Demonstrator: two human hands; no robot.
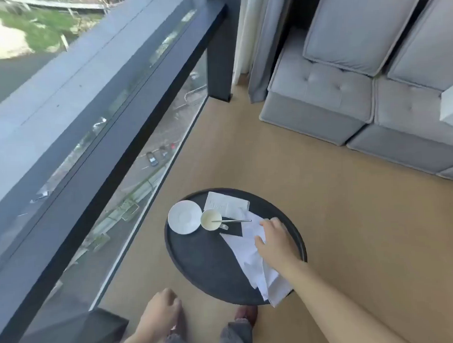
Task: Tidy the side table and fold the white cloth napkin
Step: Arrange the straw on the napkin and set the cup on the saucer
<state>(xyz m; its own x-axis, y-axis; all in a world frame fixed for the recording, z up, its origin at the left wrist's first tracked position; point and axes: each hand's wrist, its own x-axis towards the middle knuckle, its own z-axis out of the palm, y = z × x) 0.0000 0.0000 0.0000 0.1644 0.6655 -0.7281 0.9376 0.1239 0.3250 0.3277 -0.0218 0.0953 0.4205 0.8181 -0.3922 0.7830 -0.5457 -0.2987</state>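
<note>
A round black side table [203, 259] stands on the tan floor. A crumpled white cloth napkin [245, 255] lies across its right half and hangs over the near rim. My right hand [272, 240] rests on the napkin with fingers curled onto the fabric. A white saucer [184, 217] sits at the table's left. Beside it stands a white cup [210, 219] with a metal spoon [232, 221] laid across it. A folded white paper [225, 202] lies at the far edge. My left hand [161, 313] hangs loosely curled, low and left of the table, holding nothing.
A floor-to-ceiling window with a dark frame [121, 139] runs along the left. A grey sofa [358, 89] with cushions fills the upper right. Grey curtains [259, 42] hang in the corner. My shoe [247, 315] is just below the table.
</note>
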